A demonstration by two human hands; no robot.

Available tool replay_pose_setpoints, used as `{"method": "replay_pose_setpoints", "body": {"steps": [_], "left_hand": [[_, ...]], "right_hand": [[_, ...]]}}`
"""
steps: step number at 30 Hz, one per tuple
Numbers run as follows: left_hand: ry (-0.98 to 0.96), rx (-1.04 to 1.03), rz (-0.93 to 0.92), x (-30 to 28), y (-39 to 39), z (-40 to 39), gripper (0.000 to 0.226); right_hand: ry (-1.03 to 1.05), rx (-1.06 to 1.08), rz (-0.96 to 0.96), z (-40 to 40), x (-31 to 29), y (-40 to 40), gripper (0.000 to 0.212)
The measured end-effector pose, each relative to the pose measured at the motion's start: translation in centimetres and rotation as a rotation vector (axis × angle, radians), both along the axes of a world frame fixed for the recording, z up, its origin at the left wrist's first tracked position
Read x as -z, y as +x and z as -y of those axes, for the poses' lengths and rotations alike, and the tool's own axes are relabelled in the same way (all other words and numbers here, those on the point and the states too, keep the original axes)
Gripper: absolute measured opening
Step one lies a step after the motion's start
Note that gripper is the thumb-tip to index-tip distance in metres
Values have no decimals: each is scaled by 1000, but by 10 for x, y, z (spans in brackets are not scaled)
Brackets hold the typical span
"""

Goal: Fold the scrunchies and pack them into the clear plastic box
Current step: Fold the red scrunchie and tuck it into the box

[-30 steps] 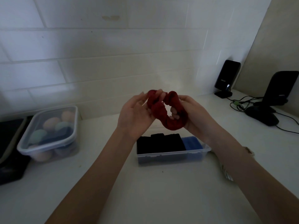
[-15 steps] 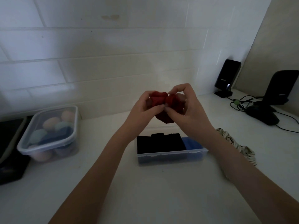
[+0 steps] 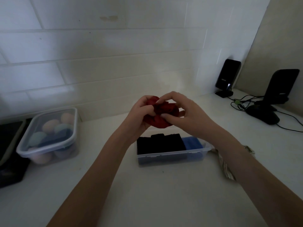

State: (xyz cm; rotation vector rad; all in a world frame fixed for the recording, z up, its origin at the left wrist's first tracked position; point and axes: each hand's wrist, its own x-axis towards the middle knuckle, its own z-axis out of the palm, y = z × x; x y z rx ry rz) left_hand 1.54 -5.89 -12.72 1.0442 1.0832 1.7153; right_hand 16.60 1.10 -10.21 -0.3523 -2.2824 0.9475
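A red scrunchie [image 3: 161,114] is bunched into a compact wad in the air above the counter. My left hand [image 3: 141,113] grips its left side and my right hand [image 3: 183,110] pinches its top and front with curled fingers. Just below and nearer to me stands the clear plastic box [image 3: 170,155], open, with a black scrunchie [image 3: 159,143] folded on its left and a blue one [image 3: 191,142] on its right. A pale patterned scrunchie [image 3: 225,167] lies on the counter to the right of the box, partly hidden by my right forearm.
A lidded clear container [image 3: 49,135] of pastel egg-shaped sponges stands at the left, with a dark tray [image 3: 9,149] beside it. Two black stands [image 3: 227,77] [image 3: 278,89], a black mouse [image 3: 262,115] and cables sit at the far right. A tiled wall runs behind.
The red scrunchie was stretched open as a loop between both hands; the hands have come together and squeezed it into a tight wad, slightly lower over the box.
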Motion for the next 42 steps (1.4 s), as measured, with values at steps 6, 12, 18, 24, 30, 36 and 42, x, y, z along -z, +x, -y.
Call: {"method": "replay_pose_setpoints", "body": {"steps": [6,12,18,24,30,36,42], "left_hand": [[-42,-148,-234,0,6,8,38],[-24,-258,-720,4,0,41,37],[-256,-234,-1171,0,3,58,21],[-513,-225,-1629,-7,14,55,22],[-670,-250,-1781,-12,19,54,22],[-801,-99,-1764,-9,13,46,27],[-840,-1,-1817,-9,17,42,35]], "right_hand": [[-159,26,-81,4,9,-2,31],[-135,-50,44,14,21,4,25],[-51,20,229,24,38,0,29],[59,62,409,21,35,-2,33],[298,48,628,22,21,-7,41],[430,38,888,19,14,-18,45],[463,-36,1092,13,14,-35,62]]}}
